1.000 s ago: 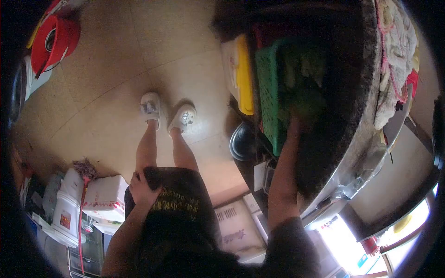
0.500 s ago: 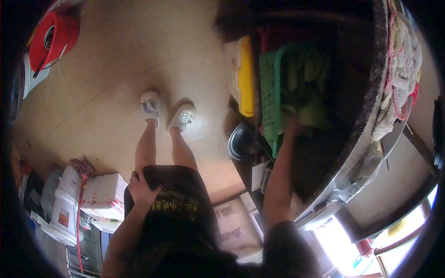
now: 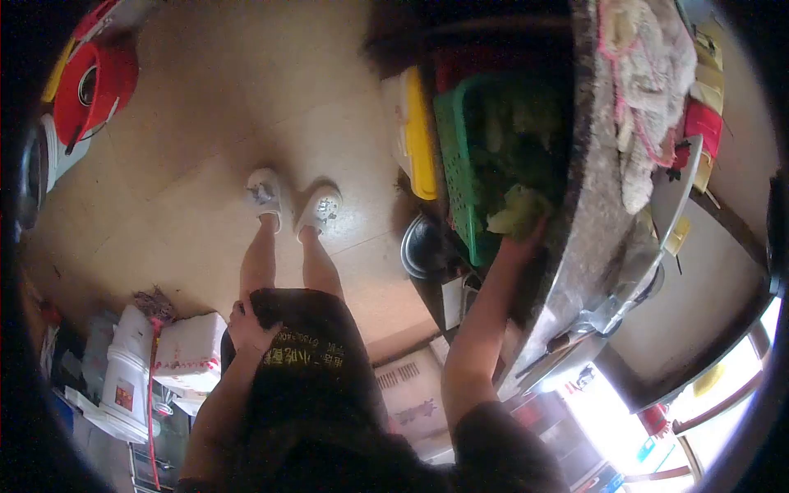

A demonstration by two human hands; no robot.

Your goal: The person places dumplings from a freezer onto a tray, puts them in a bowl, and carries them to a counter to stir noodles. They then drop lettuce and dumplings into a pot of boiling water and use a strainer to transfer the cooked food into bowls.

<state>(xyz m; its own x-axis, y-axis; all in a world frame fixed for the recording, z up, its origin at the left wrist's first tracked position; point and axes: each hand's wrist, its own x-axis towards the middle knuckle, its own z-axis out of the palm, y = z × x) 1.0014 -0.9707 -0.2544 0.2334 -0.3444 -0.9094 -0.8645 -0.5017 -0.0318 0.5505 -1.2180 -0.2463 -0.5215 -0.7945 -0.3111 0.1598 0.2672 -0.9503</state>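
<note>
In the head view my right hand reaches under the worktop and grips a pale green leafy vegetable. Its fingers are partly hidden by shadow and leaves. The vegetable is at the near end of a green plastic basket, which holds more greens in the dark. My left hand rests on my thigh, against the dark apron with yellow lettering. Its fingers lie over the cloth and hold nothing that I can see.
A worktop edge with crumpled cloths runs above my right arm. Beside the basket are a yellow-edged box and a round dark container. A carton, white buckets and a red bucket stand around.
My right hand has come toward me and out of the deeper shadow, the leafy vegetable now plainer in it. The view has shifted toward the worktop. My left hand stays on my thigh.
</note>
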